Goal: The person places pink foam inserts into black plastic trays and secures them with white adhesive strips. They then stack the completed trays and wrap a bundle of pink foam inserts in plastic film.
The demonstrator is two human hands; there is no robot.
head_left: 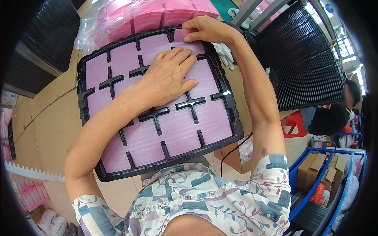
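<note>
A black plastic tray (173,161) lies on the cardboard-topped table in front of me, tilted slightly. Cross-shaped dividers split it into compartments, and pink foam sheets (179,137) line them. My left hand (169,76) rests palm down across the middle of the tray, fingers stretched toward the far right compartment. At that far right corner my right hand (206,30) pinches the edge of a pink foam sheet (180,38) between thumb and fingers. Part of this sheet stands up from its compartment, and my left fingertips are close to its near side.
Stacks of pink foam sheets (169,17), partly in clear plastic, stand behind the tray. Piles of black trays rise at the left (43,35) and right (299,59). A white glove (224,55) lies beside the tray. A blue-framed cart (295,196) with boxes is at lower right.
</note>
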